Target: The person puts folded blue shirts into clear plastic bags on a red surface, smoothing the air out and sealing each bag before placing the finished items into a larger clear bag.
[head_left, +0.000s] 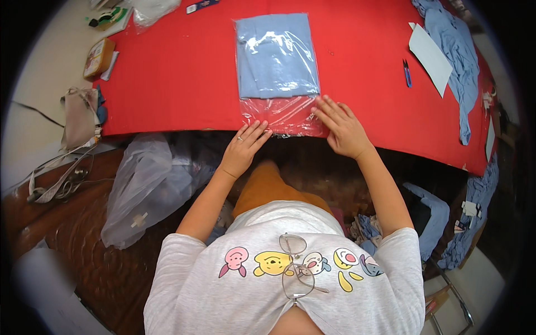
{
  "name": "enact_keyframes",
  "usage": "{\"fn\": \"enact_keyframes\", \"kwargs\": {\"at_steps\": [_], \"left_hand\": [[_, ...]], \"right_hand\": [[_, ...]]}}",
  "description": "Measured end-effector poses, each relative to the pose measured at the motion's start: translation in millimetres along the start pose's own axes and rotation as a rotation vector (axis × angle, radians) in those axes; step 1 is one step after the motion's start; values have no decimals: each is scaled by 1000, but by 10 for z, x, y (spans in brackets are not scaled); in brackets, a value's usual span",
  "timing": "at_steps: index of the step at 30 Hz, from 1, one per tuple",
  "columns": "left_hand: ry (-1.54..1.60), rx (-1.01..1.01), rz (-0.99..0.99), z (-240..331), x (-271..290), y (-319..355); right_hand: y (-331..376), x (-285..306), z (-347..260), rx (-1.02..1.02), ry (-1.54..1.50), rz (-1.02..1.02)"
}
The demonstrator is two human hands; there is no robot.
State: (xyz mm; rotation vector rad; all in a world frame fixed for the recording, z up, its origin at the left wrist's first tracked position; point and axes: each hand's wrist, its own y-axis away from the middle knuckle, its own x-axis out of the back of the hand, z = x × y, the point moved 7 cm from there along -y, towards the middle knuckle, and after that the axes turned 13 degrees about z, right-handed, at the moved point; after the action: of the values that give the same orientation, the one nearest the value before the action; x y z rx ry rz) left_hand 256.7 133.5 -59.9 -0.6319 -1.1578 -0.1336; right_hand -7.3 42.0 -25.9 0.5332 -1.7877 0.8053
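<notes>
Bright, even light; plastic glare; fisheye-dark corners.

A red-covered bench carried a clear plastic bag holding a folded blue garment; a white card, a small blue clipper and loose blue cloth lay to its right.

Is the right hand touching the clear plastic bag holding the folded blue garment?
Touching. The head view shows the right hand lying flat on the empty lower end of the clear plastic bag, fingers spread on it, below the folded blue garment.
</notes>
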Motion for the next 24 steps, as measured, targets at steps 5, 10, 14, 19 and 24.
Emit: {"fn": "enact_keyframes", "kwargs": {"at_steps": [5, 10, 14, 19, 24], "left_hand": [[125, 86, 222, -119, 284, -72], [121, 90, 291, -66, 594, -212], [120, 98, 324, -33, 774, -384], [276, 274, 377, -327, 797, -530], [616, 640, 252, -728, 656, -949]], "right_hand": [[-23, -197, -152, 76, -76, -102], [7, -302, -192, 38, -64, 8], [-80, -236, -195, -54, -183, 180], [-308, -67, -79, -390, -528, 367], [-543, -324, 103, -750, -1040, 373]]}}
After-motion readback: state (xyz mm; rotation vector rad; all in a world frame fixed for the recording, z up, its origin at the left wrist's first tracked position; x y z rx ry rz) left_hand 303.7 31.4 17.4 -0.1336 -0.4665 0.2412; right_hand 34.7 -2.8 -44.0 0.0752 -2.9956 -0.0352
